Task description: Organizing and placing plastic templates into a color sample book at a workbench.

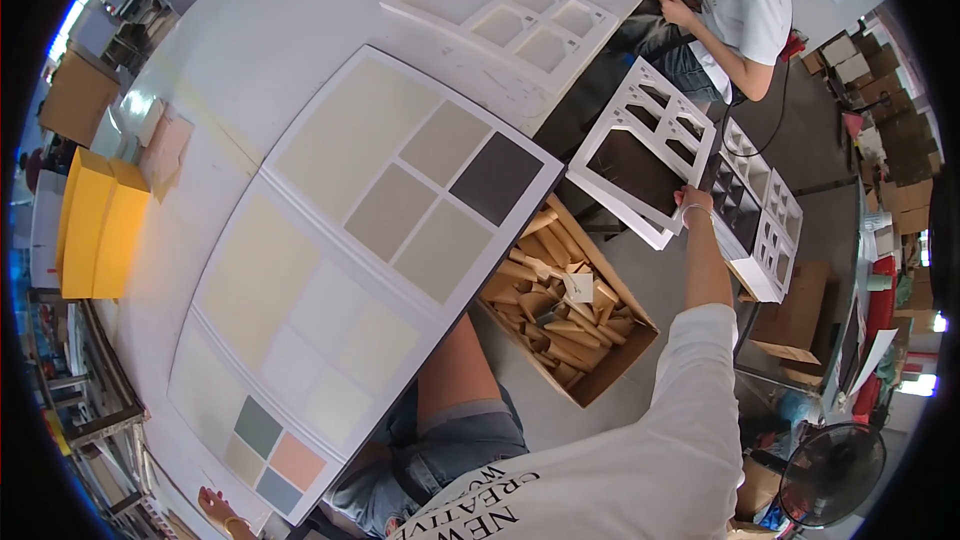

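My right hand (692, 204) is out to the right, closed on the near corner of a white cut-out frame panel (620, 125) with one large window and several small ones. A second white panel (618, 206) shows beneath it; whether I grip that one too cannot be told. My left hand (214, 508) lies on the table near the bottom left, fingers apart and holding nothing. Between my hands a large folding sample board (330, 285) is spread open, with cream, beige, grey, green and salmon colour swatches. It overhangs the table edge above my lap.
Another white frame panel (500, 20) lies farther back on the white table (270, 0). A cardboard box (625, 355) of brown paper pieces stands beside my leg. More white frames (765, 210) are stacked at right. Yellow boxes (100, 225) sit at left. A co-worker (745, 15) works far right.
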`<state>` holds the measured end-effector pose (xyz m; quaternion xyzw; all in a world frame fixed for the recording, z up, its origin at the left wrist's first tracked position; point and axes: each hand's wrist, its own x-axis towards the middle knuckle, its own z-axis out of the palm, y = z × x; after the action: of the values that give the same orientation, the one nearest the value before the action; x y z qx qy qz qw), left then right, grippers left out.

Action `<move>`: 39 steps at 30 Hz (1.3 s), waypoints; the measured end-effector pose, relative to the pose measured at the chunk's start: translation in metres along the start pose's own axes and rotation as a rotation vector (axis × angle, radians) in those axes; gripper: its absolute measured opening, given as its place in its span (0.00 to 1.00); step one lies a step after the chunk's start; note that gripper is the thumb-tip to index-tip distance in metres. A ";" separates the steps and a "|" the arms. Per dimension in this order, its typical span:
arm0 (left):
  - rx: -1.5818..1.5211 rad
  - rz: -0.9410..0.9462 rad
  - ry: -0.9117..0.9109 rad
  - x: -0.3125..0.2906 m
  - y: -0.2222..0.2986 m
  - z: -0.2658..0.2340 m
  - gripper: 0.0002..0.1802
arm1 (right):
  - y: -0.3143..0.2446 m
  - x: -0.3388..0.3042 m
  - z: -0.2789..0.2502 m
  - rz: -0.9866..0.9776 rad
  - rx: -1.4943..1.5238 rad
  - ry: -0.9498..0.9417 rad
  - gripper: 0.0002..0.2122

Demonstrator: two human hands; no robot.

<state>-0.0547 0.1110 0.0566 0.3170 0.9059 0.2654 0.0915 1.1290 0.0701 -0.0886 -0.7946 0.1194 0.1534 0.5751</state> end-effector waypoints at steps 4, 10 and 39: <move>0.004 0.045 -0.003 0.003 0.002 0.010 0.16 | -0.002 0.001 -0.010 -0.054 -0.178 0.066 0.07; -0.111 0.019 -0.002 0.002 -0.021 0.012 0.16 | 0.007 0.036 -0.021 -0.459 -1.086 0.239 0.23; -0.327 0.168 -0.062 -0.213 0.013 0.038 0.08 | 0.107 -0.422 0.050 -0.246 -0.059 -1.070 0.21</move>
<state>0.1317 0.0028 0.0308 0.3804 0.8179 0.4057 0.1472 0.6947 0.0902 -0.0367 -0.6296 -0.2879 0.4709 0.5468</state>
